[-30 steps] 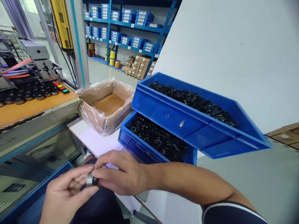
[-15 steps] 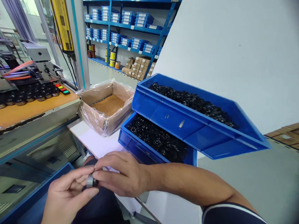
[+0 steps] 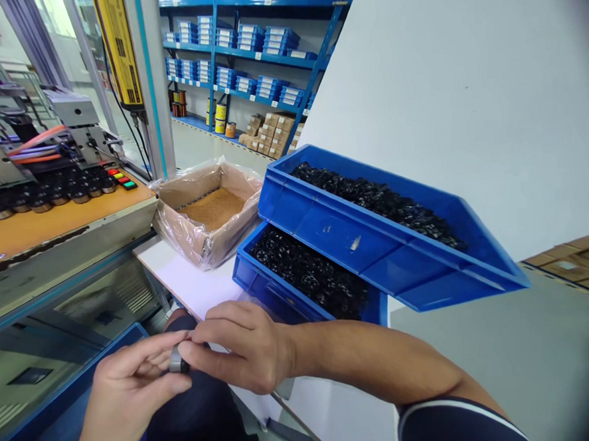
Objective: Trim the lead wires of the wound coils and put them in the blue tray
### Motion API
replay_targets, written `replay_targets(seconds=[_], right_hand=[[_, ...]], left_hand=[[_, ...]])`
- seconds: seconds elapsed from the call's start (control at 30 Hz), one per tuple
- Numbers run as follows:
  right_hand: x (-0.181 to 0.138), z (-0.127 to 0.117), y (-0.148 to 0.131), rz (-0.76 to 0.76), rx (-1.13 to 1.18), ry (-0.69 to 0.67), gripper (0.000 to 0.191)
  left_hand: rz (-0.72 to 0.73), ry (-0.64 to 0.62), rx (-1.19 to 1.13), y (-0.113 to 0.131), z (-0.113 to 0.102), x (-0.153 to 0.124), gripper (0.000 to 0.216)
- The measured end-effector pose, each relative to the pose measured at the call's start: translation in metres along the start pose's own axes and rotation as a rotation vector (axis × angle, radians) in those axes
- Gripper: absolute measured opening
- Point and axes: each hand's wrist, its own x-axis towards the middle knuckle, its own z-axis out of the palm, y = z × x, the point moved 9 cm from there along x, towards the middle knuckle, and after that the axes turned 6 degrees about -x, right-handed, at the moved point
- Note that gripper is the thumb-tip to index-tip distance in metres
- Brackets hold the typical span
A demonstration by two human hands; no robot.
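My left hand [image 3: 124, 386] and my right hand [image 3: 241, 347] meet low in the view, over my lap. Between their fingertips sits a small grey metal ring [image 3: 177, 360], pinched by the left thumb and fingers and by the right thumb and forefinger. Just beyond the hands stand two blue bins: the lower bin [image 3: 251, 278] and the upper bin [image 3: 353, 234], tilted on top of it, both filled with small black round parts [image 3: 311, 275].
A cardboard box lined with plastic film [image 3: 208, 208] sits on the white table [image 3: 191, 281]. At left a machine with an orange deck [image 3: 35, 221] carries a row of black parts and coloured buttons. Blue shelving [image 3: 255, 52] stands far behind.
The hands have stayed together on the ring, shifting only slightly downward; the fingers have adjusted a little around it.
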Motion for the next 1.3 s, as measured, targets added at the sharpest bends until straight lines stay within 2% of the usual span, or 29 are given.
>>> replay_targets(seconds=[0.2, 0.37, 0.53, 0.67, 0.73, 0.77, 0.8, 0.87, 0.93, 1.0, 1.13, 1.3], right_hand=[[-0.001, 0.000, -0.003, -0.003, -0.056, 0.042, 0.020], [0.001, -0.004, 0.005, 0.087, 0.065, 0.059, 0.016], [0.000, 0.003, 0.004, 0.213, 0.216, 0.036, 0.012], [0.002, 0.004, 0.011, 0.179, 0.222, -0.030, 0.013], [0.005, -0.007, 0.039, 0.159, 0.122, -0.140, 0.024], [0.005, -0.017, 0.064, 0.193, 0.037, -0.206, 0.031], [0.003, -0.031, 0.099, 0.307, -0.052, -0.273, 0.028], [-0.017, -0.067, 0.178, 0.713, -0.220, -0.397, 0.017], [-0.028, -0.102, 0.216, 0.814, -0.265, -0.409, 0.030], [-0.044, -0.120, 0.228, 0.857, -0.261, -0.437, 0.049], [-0.084, -0.123, 0.213, 0.911, -0.241, -0.479, 0.076], [-0.117, -0.120, 0.220, 1.030, -0.316, -0.470, 0.071]], left_hand=[[0.041, 0.081, -0.095, 0.000, 0.013, -0.006, 0.035], [0.246, 0.199, 0.175, 0.031, 0.006, -0.014, 0.044], [0.506, 0.010, 0.419, 0.059, 0.018, -0.017, 0.032], [0.583, 0.004, 0.488, 0.066, 0.019, -0.018, 0.030], [0.564, 0.006, 0.502, 0.065, 0.017, -0.017, 0.025], [0.546, 0.017, 0.505, 0.064, 0.014, -0.016, 0.022], [0.525, 0.039, 0.505, 0.063, 0.009, -0.015, 0.020], [0.470, 0.095, 0.468, 0.060, -0.001, -0.012, 0.015], [0.408, 0.120, 0.388, 0.055, -0.008, -0.007, 0.010], [0.359, 0.106, 0.309, 0.050, -0.008, -0.002, 0.011], [0.296, 0.083, 0.265, 0.048, -0.002, 0.007, 0.028], [0.191, 0.099, 0.142, 0.041, -0.009, 0.011, 0.019]])
